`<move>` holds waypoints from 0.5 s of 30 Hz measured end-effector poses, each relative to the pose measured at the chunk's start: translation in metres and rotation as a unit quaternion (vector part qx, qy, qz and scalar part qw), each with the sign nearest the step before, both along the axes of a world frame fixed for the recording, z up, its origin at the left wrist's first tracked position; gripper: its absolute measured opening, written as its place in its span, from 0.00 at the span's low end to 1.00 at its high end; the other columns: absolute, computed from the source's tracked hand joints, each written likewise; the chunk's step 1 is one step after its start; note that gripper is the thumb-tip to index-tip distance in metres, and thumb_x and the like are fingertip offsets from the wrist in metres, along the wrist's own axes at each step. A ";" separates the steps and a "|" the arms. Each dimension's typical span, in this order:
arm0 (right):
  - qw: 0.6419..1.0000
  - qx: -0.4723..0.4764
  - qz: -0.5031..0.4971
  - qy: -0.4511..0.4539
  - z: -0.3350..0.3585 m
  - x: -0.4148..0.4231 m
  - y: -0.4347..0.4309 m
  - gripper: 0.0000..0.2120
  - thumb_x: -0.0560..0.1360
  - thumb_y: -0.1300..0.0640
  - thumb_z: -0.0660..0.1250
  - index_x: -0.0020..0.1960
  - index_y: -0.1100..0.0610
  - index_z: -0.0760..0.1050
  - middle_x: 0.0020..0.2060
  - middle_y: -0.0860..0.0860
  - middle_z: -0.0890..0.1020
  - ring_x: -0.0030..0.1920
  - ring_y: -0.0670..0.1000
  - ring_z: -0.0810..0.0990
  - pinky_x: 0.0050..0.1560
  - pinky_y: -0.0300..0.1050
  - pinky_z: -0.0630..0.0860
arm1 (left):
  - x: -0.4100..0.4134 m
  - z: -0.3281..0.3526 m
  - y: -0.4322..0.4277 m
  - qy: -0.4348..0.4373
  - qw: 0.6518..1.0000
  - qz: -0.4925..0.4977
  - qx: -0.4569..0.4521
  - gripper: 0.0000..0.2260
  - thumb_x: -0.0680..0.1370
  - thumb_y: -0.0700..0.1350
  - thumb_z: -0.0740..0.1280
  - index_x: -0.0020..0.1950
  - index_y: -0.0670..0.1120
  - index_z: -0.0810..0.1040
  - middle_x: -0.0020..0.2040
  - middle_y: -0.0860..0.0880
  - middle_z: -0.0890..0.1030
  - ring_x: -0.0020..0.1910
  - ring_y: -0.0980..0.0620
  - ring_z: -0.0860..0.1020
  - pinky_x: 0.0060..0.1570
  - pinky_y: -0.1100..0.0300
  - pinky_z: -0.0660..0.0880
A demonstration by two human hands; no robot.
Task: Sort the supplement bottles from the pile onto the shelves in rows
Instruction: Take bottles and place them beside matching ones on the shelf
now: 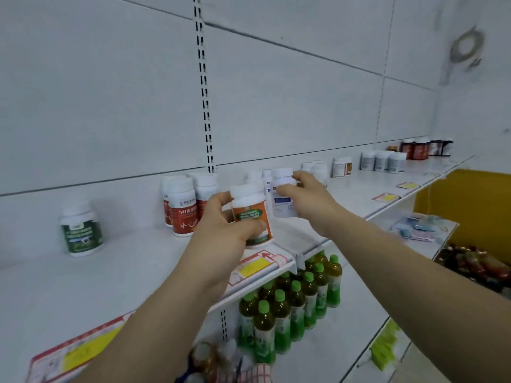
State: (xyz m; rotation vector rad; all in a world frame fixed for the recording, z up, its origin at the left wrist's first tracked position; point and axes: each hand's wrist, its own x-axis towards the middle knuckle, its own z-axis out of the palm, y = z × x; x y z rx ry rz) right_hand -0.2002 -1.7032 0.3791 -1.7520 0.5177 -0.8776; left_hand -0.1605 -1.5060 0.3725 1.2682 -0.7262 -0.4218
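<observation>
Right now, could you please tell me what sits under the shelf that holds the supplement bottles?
Green-capped drink bottles stand in rows on the lower shelf. The upper shelf and the left forearm hide whatever lies further left.

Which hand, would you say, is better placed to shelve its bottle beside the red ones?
Probably left hand: its orange bottle is held beside the red bottles; the right hand is farther.

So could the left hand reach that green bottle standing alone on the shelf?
Probably yes: bare shelf lies between the left hand and the green bottle. But its fingers grip the orange bottle, so it would likely have to set that down first.
</observation>
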 end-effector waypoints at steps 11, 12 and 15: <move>0.974 -0.078 0.187 0.106 -0.009 0.065 -0.126 0.10 0.71 0.58 0.69 0.46 0.48 0.69 0.45 0.48 0.78 0.43 0.47 0.78 0.38 0.41 0.73 | -0.015 -0.002 -0.106 -0.078 0.973 0.165 0.138 0.29 0.67 0.37 0.74 0.62 0.52 0.65 0.53 0.53 0.78 0.49 0.54 0.79 0.46 0.61 0.74; 0.969 -0.084 0.201 0.113 -0.012 0.068 -0.134 0.10 0.72 0.58 0.69 0.47 0.48 0.69 0.45 0.48 0.77 0.45 0.47 0.78 0.41 0.42 0.73 | -0.015 -0.003 -0.119 -0.083 0.969 0.176 0.152 0.29 0.68 0.37 0.74 0.62 0.52 0.65 0.51 0.54 0.77 0.48 0.56 0.78 0.43 0.63 0.73; 0.960 -0.099 0.234 0.120 -0.015 0.073 -0.148 0.15 0.71 0.58 0.68 0.54 0.51 0.68 0.47 0.48 0.77 0.47 0.48 0.77 0.45 0.45 0.74 | -0.016 -0.008 -0.147 -0.092 0.959 0.195 0.183 0.28 0.69 0.37 0.73 0.60 0.54 0.62 0.46 0.59 0.73 0.44 0.61 0.75 0.37 0.67 0.68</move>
